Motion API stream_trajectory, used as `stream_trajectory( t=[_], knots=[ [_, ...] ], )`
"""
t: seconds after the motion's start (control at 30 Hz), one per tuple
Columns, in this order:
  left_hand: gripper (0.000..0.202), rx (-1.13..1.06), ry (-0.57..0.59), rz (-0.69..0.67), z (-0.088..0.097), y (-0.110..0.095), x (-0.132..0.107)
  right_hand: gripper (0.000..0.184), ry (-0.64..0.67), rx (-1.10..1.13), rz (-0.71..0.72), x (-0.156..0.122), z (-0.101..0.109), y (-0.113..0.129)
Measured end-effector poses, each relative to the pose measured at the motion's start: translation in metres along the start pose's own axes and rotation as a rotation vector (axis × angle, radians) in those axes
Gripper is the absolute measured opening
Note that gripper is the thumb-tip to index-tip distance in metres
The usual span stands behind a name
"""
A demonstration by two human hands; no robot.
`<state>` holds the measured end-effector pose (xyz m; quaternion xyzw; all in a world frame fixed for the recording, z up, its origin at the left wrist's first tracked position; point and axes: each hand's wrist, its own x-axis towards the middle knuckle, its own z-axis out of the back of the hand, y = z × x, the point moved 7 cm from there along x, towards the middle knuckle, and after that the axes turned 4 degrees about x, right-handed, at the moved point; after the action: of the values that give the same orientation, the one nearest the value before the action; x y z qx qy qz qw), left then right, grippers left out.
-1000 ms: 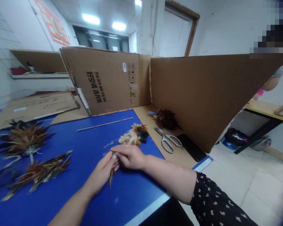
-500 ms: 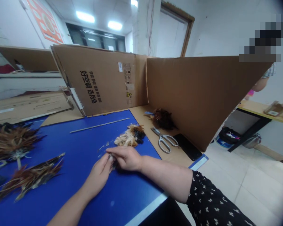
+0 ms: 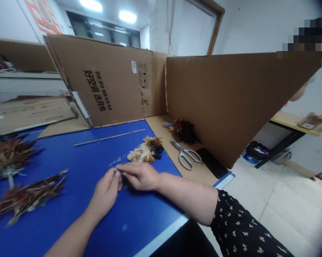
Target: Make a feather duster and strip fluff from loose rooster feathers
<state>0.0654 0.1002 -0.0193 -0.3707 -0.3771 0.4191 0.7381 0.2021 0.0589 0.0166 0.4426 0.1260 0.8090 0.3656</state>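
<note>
Surface blue mat | cardboard screen behind | left hand, right hand pinching feathers

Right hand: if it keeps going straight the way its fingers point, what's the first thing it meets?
The right hand points leftward, fingertips meeting the left hand over a small feather. Past that, likely only bare blue mat before the feather bundles; depth is unclear.
</note>
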Motion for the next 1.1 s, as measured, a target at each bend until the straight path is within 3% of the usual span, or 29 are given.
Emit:
stream_trajectory(
  t=[0.13,0.43,0.6,1.1],
  knots=[
    [0.04,-0.028,0.054,0.012,-0.0028,0.0023,-0.0003,0.044,0.021,-0.008,-0.005,-0.0003,-0.0021,-0.0025],
    [0.043,0.047,0.015,0.044,0.0019,0.0037,0.0008,0.046,0.064,-0.041,-0.04,-0.0005,-0.0019,0.0007],
    [0.043,0.039,0.007,0.043,0.0033,-0.0003,0.0004,0.056,0.062,-0.051,-0.105,-0.0015,0.0002,-0.0003],
    [0.04,0.068,0.019,0.029,0.0021,-0.0013,0.0006,0.047,0.068,-0.059,-0.062,-0.0025,-0.0057,-0.0056]
  ],
)
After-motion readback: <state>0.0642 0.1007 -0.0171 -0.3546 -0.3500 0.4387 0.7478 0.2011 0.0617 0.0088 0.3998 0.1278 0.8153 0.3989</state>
